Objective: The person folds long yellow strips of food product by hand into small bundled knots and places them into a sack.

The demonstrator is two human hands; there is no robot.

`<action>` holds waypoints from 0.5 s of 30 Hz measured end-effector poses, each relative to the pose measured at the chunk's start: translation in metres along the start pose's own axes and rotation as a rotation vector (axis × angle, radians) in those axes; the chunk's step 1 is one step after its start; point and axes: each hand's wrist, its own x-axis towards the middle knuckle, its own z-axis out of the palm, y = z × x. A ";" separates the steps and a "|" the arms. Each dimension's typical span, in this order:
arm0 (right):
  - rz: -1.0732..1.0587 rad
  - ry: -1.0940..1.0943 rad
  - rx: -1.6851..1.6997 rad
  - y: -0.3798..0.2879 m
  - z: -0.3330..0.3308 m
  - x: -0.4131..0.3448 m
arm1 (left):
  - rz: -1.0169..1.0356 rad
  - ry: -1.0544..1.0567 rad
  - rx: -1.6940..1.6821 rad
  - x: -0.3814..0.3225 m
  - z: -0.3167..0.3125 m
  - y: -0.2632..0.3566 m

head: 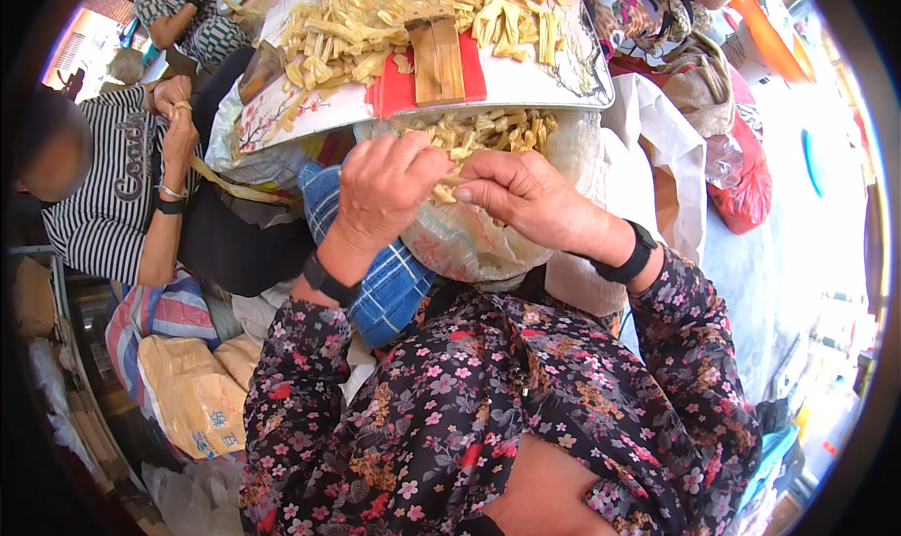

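Observation:
Between my left hand [394, 184] and my right hand [524, 194] is a pale yellow folded strip [449, 184], pinched by the fingers of both. The hands are close together over an open plastic sack [479, 247] that holds many small knotted yellow pieces [493, 131]. Just beyond the hands, a table with a printed floral top [338, 124] bears a heap of loose yellow strips [345, 32]. A wooden block [438, 64] lies on a red cloth or sheet [473, 68] at the table's near edge. The strip is partly hidden by my fingers.
A blue checked cloth [387, 296] lies left of the sack. At the left a person in a striped shirt [105, 184] handles a similar strip. Other people sit at the far left and far right corners. White bags [654, 120] and a red plastic bag [746, 184] are at the right.

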 end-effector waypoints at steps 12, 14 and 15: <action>0.204 0.208 0.214 0.016 -0.025 0.046 | -0.471 0.008 -0.950 0.024 0.022 -0.035; 0.221 0.252 0.282 0.034 -0.032 0.058 | -0.619 0.013 -1.195 0.029 0.020 -0.035; 0.193 0.256 0.277 0.041 -0.035 0.063 | -0.612 0.016 -1.212 0.033 0.022 -0.039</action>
